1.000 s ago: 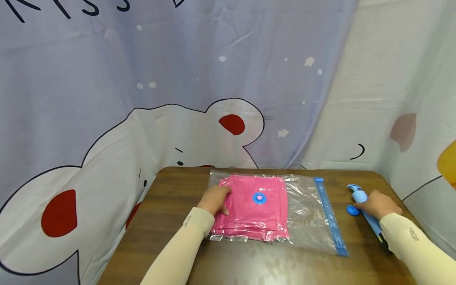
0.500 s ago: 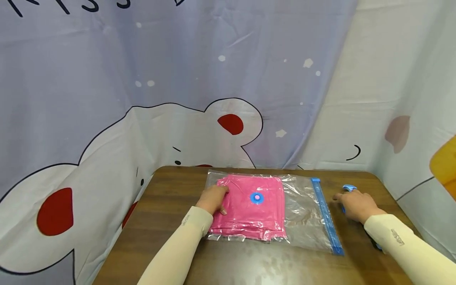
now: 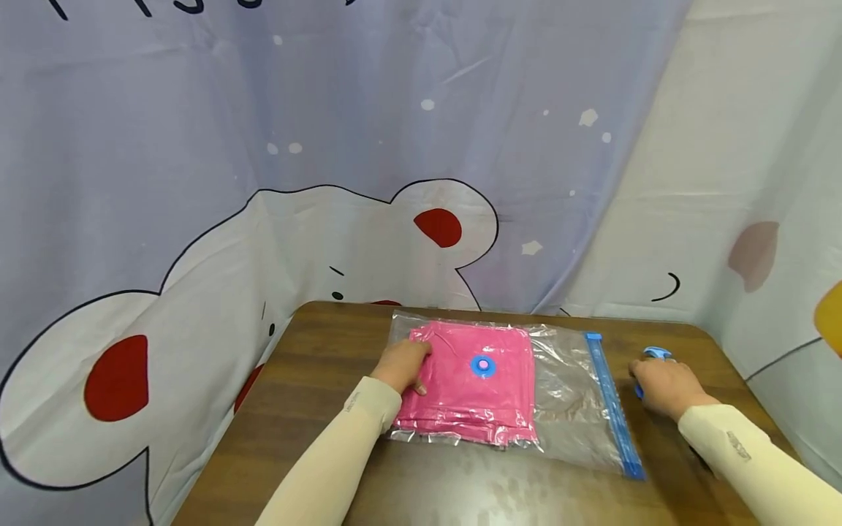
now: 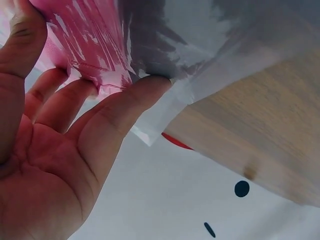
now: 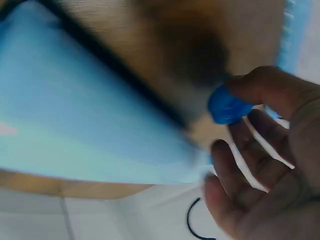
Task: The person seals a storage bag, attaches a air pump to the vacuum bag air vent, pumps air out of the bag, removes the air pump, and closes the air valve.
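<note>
A clear vacuum storage bag [image 3: 569, 398] lies flat on the table with folded pink fabric [image 3: 454, 398] inside. Its blue-and-pink valve [image 3: 483, 366] faces up over the pink part. My left hand [image 3: 400, 367] rests at the bag's left edge, fingertips and thumb touching the plastic. In the left wrist view, the fingers [image 4: 102, 112] are spread, palm showing. Right of the bag, my right hand [image 3: 671, 387] pinches a small round blue cap [image 5: 227, 105] between thumb and fingertips. A light-blue hand pump [image 5: 95, 110] lies beside and partly under that hand; its top end [image 3: 658, 353] shows beyond the fingers.
The blue zip strip [image 3: 615, 405] runs down the bag's right side, close to my right hand. A brown wooden table [image 3: 454, 482] carries everything. Printed curtains [image 3: 368, 248] hang behind its back and side edges.
My right hand has shifted left off the pump and taken hold of the round blue cap that lay beside it. The left hand has stayed on the bag; the head view has shifted slightly.
</note>
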Motion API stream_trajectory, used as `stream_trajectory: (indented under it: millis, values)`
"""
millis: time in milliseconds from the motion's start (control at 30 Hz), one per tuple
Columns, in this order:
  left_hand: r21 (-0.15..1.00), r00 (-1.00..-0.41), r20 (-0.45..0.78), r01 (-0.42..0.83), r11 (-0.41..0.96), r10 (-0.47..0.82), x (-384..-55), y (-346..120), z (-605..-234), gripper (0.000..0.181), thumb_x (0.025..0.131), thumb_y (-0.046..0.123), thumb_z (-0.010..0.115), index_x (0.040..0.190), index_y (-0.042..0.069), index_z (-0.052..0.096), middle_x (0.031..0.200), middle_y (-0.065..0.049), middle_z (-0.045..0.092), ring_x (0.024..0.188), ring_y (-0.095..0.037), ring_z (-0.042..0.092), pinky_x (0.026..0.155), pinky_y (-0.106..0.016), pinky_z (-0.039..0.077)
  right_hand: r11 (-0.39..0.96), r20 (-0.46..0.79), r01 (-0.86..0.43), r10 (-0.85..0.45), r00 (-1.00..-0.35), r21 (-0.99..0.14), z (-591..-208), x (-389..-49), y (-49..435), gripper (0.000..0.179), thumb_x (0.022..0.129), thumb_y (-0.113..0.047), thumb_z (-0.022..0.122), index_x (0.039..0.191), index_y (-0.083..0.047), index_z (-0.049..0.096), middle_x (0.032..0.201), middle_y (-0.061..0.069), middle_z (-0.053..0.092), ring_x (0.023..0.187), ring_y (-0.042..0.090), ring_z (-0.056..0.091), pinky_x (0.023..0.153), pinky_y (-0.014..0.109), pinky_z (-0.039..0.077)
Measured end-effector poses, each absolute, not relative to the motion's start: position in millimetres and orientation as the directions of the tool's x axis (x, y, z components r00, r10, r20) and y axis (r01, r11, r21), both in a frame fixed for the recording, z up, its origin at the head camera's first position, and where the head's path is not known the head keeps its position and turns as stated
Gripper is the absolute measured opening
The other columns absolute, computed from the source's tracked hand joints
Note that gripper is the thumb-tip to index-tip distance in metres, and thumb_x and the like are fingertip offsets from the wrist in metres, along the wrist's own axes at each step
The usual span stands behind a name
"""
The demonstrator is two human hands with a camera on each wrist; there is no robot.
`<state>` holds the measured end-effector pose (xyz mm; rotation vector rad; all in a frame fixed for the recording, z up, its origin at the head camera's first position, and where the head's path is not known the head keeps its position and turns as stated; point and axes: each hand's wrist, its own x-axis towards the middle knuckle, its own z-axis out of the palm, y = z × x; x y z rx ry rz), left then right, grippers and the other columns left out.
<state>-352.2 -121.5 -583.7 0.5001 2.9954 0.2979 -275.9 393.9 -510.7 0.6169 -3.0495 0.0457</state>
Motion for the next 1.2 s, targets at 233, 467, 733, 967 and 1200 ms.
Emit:
stream_trajectory:
  millis: [233,467,733,967,1200]
  values:
    - [0.206,-0.934,-0.056,0.335,0.92,0.352,-373.8,-128.5,-609.5,0.093,0.059,0.041,0.112,0.142,0.021,0.074,0.137,-0.007,0.082,0.133,-0.035,0.075,0.116,-0.057,0.062,0.848,0.02,-0.444,-0.458,-0.889,-0.29,-476.9,-292.3,323.5,0.039,0.086,-0.004,0.086,0.123,0.005,0.074,0.115,0.02,0.077,0.099,0.032,0.074,0.086,0.052,0.066]
    - [0.174,-0.93,-0.027,0.356,0.918,0.366,-370.2,-130.0,-606.3,0.094,0.057,0.045,0.112,0.14,0.021,0.075,0.135,-0.007,0.083,0.131,-0.036,0.076,0.115,-0.056,0.062,0.784,0.098,-0.541,-0.54,-0.836,-0.303,-479.1,-305.5,237.6,0.046,0.08,-0.001,0.09,0.124,0.004,0.075,0.116,0.019,0.082,0.104,0.034,0.078,0.095,0.053,0.068]
    - [0.175,-0.93,-0.034,0.354,0.919,0.365,-376.7,-128.3,-621.0,0.098,0.057,0.048,0.11,0.145,0.022,0.074,0.141,-0.006,0.081,0.136,-0.037,0.074,0.117,-0.057,0.061,0.768,0.066,-0.535,-0.55,-0.832,-0.352,-552.1,-346.9,199.0,0.044,0.085,0.001,0.087,0.127,0.0,0.075,0.118,0.018,0.083,0.106,0.031,0.08,0.099,0.051,0.069]
    - [0.194,-0.931,-0.03,0.352,0.916,0.364,-369.7,-123.2,-612.7,0.099,0.056,0.051,0.11,0.144,0.022,0.074,0.139,-0.007,0.082,0.135,-0.036,0.074,0.117,-0.055,0.061,0.758,0.039,-0.527,-0.557,-0.83,-0.384,-515.5,-317.0,168.9,0.042,0.093,0.002,0.087,0.133,0.001,0.074,0.127,0.019,0.082,0.118,0.037,0.079,0.111,0.056,0.064]
    - [0.186,-0.938,-0.022,0.335,0.924,0.345,-347.4,-117.4,-579.8,0.088,0.061,0.04,0.111,0.138,0.018,0.076,0.132,-0.008,0.084,0.128,-0.036,0.076,0.112,-0.061,0.062,0.698,0.12,-0.642,-0.641,-0.758,-0.318,-524.0,-321.1,160.3,0.031,0.094,-0.007,0.089,0.124,-0.001,0.082,0.12,0.013,0.083,0.116,0.033,0.079,0.108,0.05,0.065]
